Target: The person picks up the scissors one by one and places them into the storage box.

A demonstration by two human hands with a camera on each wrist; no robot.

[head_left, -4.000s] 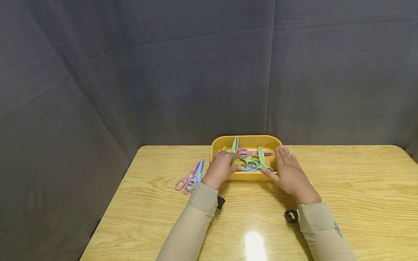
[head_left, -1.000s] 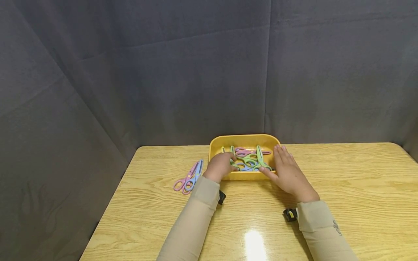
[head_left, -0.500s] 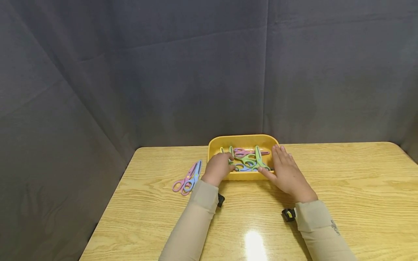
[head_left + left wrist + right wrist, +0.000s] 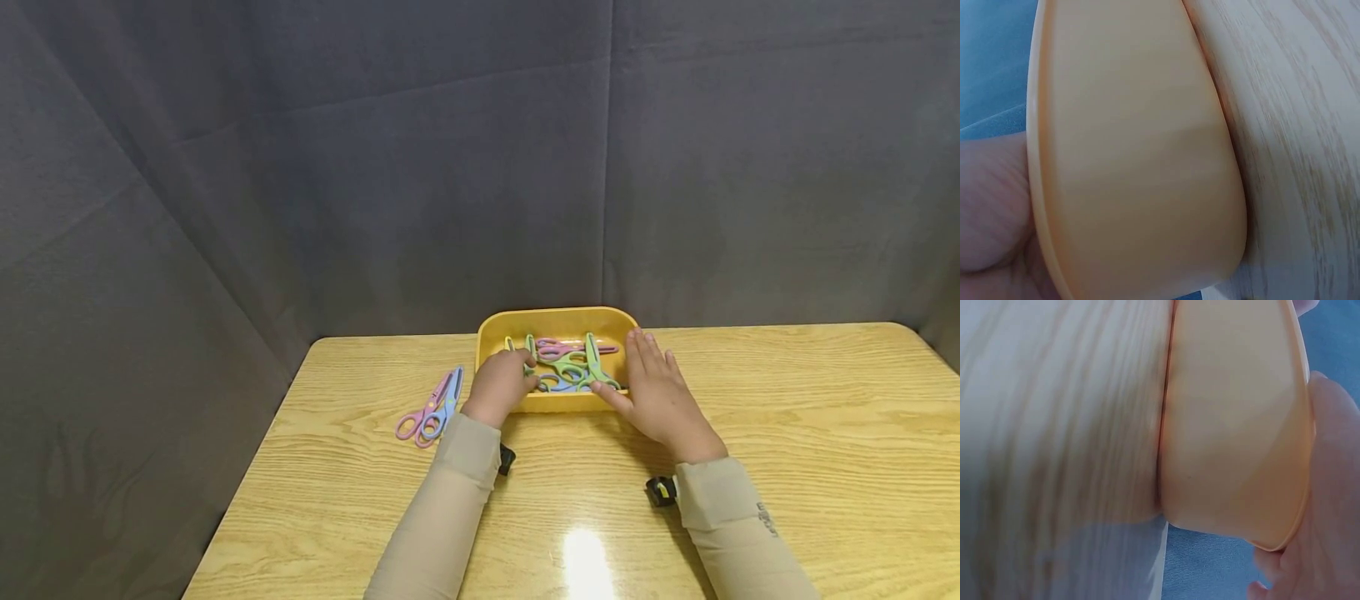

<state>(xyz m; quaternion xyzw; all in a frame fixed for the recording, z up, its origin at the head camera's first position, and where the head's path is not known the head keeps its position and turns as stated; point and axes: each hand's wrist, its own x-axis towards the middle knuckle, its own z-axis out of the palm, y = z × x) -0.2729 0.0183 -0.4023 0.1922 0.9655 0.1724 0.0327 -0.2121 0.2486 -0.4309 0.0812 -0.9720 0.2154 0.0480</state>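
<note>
A yellow tray (image 4: 570, 403) of scissors stands at the table's back edge. My left hand (image 4: 501, 383) reaches over its front left corner, finger and thumb curled round green scissors (image 4: 530, 342), whose handles the hand hides. Beside these shows the tip of a yellow pair (image 4: 509, 342). My right hand (image 4: 660, 400) lies along the tray's right end with straight fingers, thumb at the front rim. Between the hands lie pink scissors (image 4: 550, 353), blue scissors (image 4: 572, 381) and more green scissors (image 4: 593, 354). Both wrist views show mainly the tray's outer wall (image 4: 1135, 156).
Left of the tray, pink scissors (image 4: 432, 405) and blue scissors (image 4: 452, 398) lie overlapping on the wooden table (image 4: 337, 483). A dark grey curtain (image 4: 450, 183) hangs right behind the tray and along the left side.
Since four seconds ago the green scissors at my left hand have gone lower into the tray. In the last second the left fingers have drawn in over the handles; the right hand stays put.
</note>
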